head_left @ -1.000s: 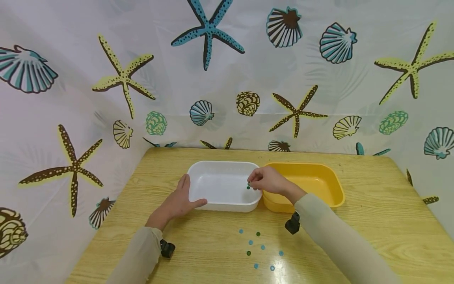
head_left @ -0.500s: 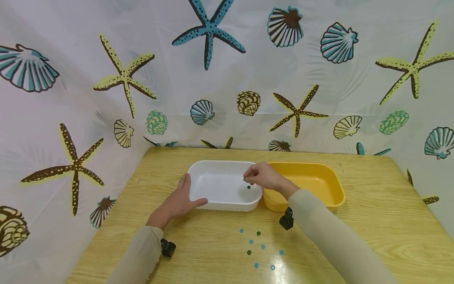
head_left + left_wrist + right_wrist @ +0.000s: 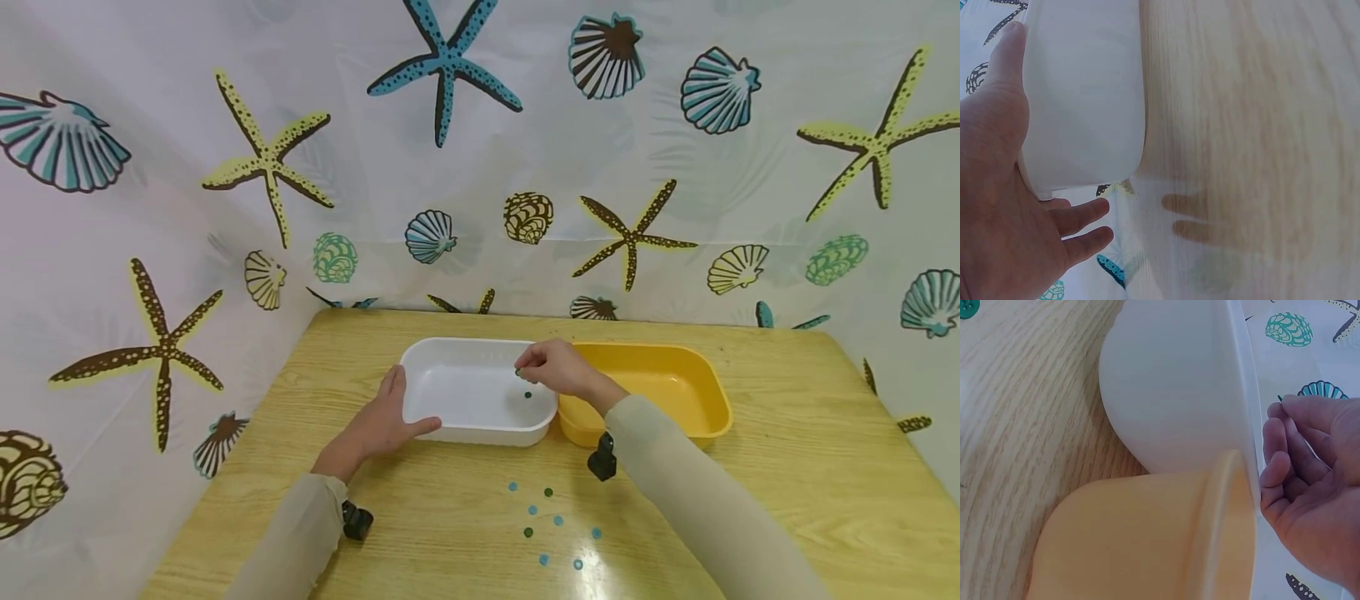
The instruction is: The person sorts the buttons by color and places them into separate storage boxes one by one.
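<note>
My right hand (image 3: 557, 368), over the right part of the white tub (image 3: 468, 435), pinches a dark green button (image 3: 518, 372) between thumb and index finger. In the right wrist view only a thin edge of the button (image 3: 1280, 398) shows at the fingertips. Another dark green button (image 3: 528, 395) lies on the tub floor below. My left hand (image 3: 381, 421) rests against the tub's left end, with the thumb stretched along the front rim. In the left wrist view, two of its fingers (image 3: 1082, 215) extend loosely past the tub's end.
A yellow tub (image 3: 712, 392) stands against the white tub's right side. Several loose buttons lie on the wooden table (image 3: 435, 533) in front, including a light blue button (image 3: 558, 521) and a green button (image 3: 528, 532). A shell-patterned cloth (image 3: 480, 275) hangs behind and at both sides.
My right hand has shifted slightly left and farther back over the white tub, with the button still pinched. The left hand stays at the tub's end.
</note>
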